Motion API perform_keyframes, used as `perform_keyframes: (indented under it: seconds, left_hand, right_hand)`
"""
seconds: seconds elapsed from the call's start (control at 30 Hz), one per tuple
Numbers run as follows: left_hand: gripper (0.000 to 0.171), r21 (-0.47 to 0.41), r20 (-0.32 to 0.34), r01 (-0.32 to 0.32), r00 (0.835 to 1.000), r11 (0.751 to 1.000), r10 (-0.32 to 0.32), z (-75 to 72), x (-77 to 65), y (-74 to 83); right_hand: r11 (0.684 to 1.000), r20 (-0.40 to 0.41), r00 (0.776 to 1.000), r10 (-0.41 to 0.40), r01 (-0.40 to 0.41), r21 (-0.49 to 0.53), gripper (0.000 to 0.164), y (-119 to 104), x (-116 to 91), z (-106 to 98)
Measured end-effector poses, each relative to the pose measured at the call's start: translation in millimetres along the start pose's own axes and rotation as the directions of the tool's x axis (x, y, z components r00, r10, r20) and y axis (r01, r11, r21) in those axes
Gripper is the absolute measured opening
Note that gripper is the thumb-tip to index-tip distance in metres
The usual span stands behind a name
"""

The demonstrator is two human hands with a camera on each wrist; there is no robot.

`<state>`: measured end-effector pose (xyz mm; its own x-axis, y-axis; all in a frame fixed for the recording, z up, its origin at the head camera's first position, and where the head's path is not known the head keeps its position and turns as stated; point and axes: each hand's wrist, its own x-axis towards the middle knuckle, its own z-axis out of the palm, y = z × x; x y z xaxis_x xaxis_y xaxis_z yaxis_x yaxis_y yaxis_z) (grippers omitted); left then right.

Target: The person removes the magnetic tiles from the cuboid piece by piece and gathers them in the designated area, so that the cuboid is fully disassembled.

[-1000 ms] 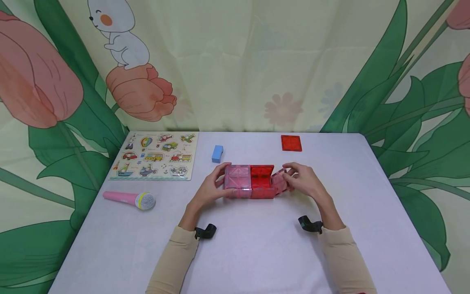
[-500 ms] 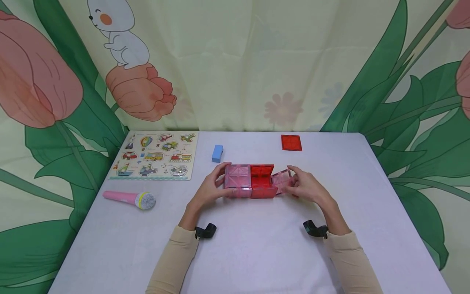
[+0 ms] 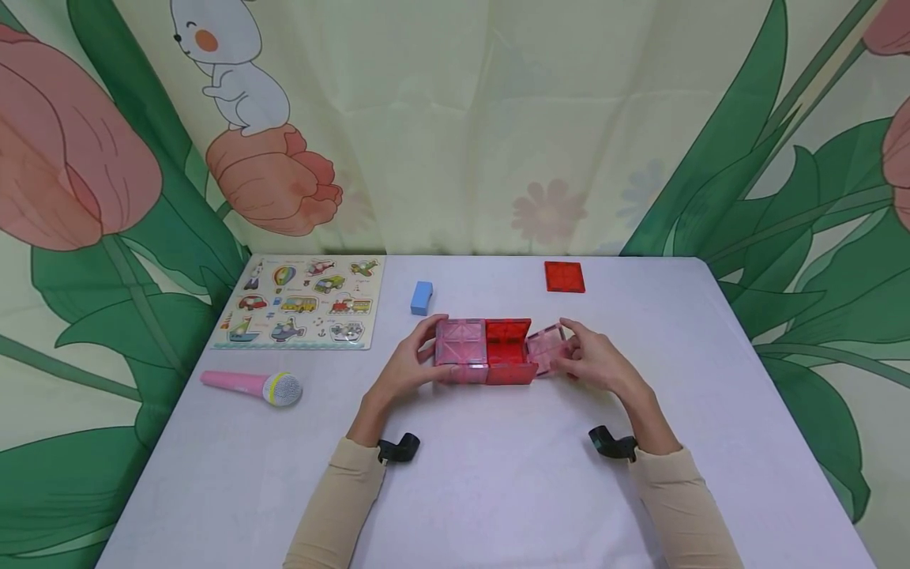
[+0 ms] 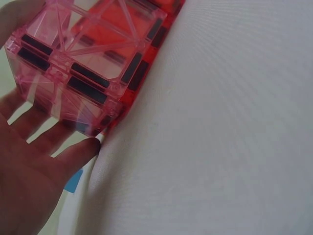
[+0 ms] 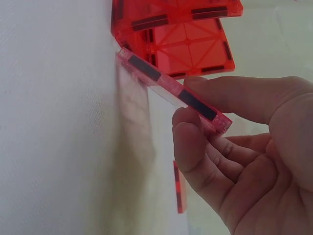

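Observation:
A box-like structure of translucent pink and red magnetic tiles (image 3: 460, 343) stands mid-table. Its left part is pink and closed on top; its right part (image 3: 508, 341) is red and open upward. My left hand (image 3: 407, 365) grips the pink left end, thumb at the front and fingers behind, as the left wrist view also shows. A single pink magnetic tile (image 3: 544, 348) is pinched between thumb and fingers of my right hand (image 3: 599, 360). That tile leans at an angle by the red part's right side. In the right wrist view, the tile's edge (image 5: 168, 89) shows dark magnet strips.
A loose red tile (image 3: 565, 277) lies at the back right. Behind the structure is a blue block (image 3: 421, 298). At left lie a vehicle picture puzzle board (image 3: 298, 302) and a pink toy microphone (image 3: 250, 386). A printed curtain (image 3: 455, 142) hangs behind the table.
My right hand has drawn back slightly to the right with the pink tile, which has tilted and shows more of its face. My left hand and the structure have stayed put.

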<state>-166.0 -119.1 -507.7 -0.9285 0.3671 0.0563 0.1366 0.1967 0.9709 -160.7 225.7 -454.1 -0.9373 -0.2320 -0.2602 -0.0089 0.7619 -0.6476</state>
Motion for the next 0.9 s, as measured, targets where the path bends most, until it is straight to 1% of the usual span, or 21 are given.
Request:
perform_keyframes:
  seconds: [0.1,0.2,0.27,0.33,0.43,0.6,0.77,0.83,0.9]
  left_hand:
    - [0.087,0.0,-0.002,-0.006,1.0,1.0,0.006,0.0,-0.1,0.0]
    - [0.09,0.002,-0.003,-0.005,1.0,1.0,0.005,-0.1,0.0,-0.1]
    - [0.091,0.001,-0.002,-0.004,1.0,1.0,0.004,-0.2,0.1,0.1]
    - [0.091,0.003,-0.002,0.0,1.0,1.0,0.0,-0.3,0.0,0.2]
    - [0.091,0.003,0.0,0.0,1.0,1.0,0.0,-0.3,0.0,0.2]
    - [0.092,-0.001,0.003,-0.001,1.0,1.0,0.001,-0.6,-0.3,0.5]
    - [0.093,0.001,0.002,0.0,1.0,1.0,0.0,-0.4,-0.2,0.5]
    - [0.092,0.003,0.001,0.002,1.0,1.0,-0.002,-0.2,-0.2,0.5]
    - [0.091,0.003,0.001,0.001,1.0,1.0,-0.001,-0.1,-0.6,0.9]
  right_hand:
    - [1.0,-0.022,1.0,0.003,-0.003,0.005,0.067,1.5,-0.2,-1.1]
    - [0.999,-0.046,0.999,0.018,-0.017,0.034,0.05,3.6,-0.2,-2.7]
    - [0.998,-0.068,0.997,0.029,-0.025,0.055,0.043,4.8,-0.5,-4.3]
    - [0.997,-0.093,0.995,0.043,-0.036,0.07,0.041,6.6,-0.1,-6.0]
    - [0.995,-0.138,0.989,0.056,-0.045,0.086,0.044,9.9,1.2,-9.3]
    - [0.992,-0.228,0.971,0.067,-0.04,0.122,0.045,16.4,5.6,-16.9]
    - [0.983,-0.343,0.937,0.069,-0.005,0.185,0.043,26.1,12.2,-22.1]
    - [0.977,-0.382,0.921,0.079,0.005,0.213,0.044,30.7,15.3,-23.4]
    - [0.971,-0.409,0.906,0.105,-0.005,0.238,0.045,34.1,18.2,-24.9]
